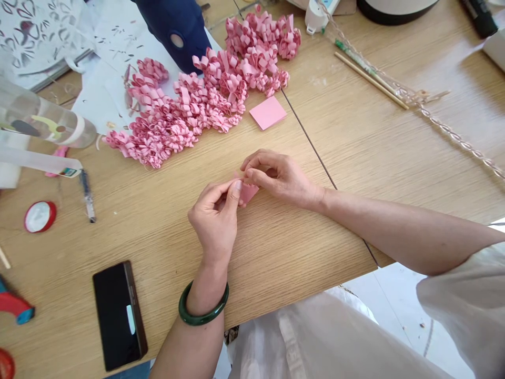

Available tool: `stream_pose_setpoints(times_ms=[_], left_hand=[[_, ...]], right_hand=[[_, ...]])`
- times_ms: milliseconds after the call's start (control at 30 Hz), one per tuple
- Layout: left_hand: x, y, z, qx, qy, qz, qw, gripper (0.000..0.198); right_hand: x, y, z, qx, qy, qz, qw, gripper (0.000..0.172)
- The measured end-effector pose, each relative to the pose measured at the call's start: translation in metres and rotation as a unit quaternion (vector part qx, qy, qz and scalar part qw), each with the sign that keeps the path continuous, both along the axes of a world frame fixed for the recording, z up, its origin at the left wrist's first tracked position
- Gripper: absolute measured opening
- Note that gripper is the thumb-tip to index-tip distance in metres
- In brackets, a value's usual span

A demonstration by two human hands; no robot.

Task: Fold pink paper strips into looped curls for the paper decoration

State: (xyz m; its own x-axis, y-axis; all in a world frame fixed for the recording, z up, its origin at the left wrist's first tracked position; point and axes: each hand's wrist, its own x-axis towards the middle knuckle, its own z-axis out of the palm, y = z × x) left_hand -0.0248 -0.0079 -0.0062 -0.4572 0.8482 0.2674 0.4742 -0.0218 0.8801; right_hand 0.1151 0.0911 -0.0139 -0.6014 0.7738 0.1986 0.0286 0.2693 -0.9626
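Observation:
Near the table's front edge, my left hand (216, 213) pinches a small piece of pink paper (249, 192) between thumb and fingers. A dark green bangle (203, 319) circles that wrist. My right hand (276, 176) meets it from the right, thumb and fingertips closed on the paper's upper edge. Fingers cover much of the paper, so its full shape is hidden. Just beyond my hands lies a flat pink paper pad (268, 112). Behind it spreads a heap of curled pink paper flowers (189, 113).
A phone (118, 316) lies at the front left, with a pen (87, 196) and a red-rimmed tape roll (40, 216) farther back. A clear bottle (47, 116) and a dark blue object (177, 31) stand behind. Wooden sticks (371, 80) and a twisted cord (457, 136) lie right.

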Motion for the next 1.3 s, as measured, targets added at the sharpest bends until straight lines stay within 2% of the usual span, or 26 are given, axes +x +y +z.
stream_pose_setpoints(times_ms=[167,300,500,1067,1300], left_hand=[[0.0014,0.0006,0.0000,0.001,-0.025,0.009,1.000,0.014],[0.0013,0.0025,-0.0015,0.014,-0.028,0.022,0.999,0.013],[0.0015,0.0033,-0.0043,0.009,-0.062,0.024,0.998,0.014],[0.0004,0.0030,-0.0089,0.003,-0.087,0.020,0.996,0.015],[0.0020,0.0020,-0.0056,0.010,-0.092,0.021,0.995,0.012]], right_hand=[[-0.0005,-0.0006,0.0000,0.003,0.002,-0.013,1.000,0.024],[0.0005,0.0002,-0.0023,0.049,-0.024,0.011,0.998,0.027],[0.0004,0.0039,-0.0086,0.121,-0.051,0.027,0.991,0.024],[0.0031,0.0034,-0.0056,0.124,-0.062,0.039,0.990,0.017],[0.0030,0.0033,-0.0031,0.115,-0.063,0.035,0.991,0.025]])
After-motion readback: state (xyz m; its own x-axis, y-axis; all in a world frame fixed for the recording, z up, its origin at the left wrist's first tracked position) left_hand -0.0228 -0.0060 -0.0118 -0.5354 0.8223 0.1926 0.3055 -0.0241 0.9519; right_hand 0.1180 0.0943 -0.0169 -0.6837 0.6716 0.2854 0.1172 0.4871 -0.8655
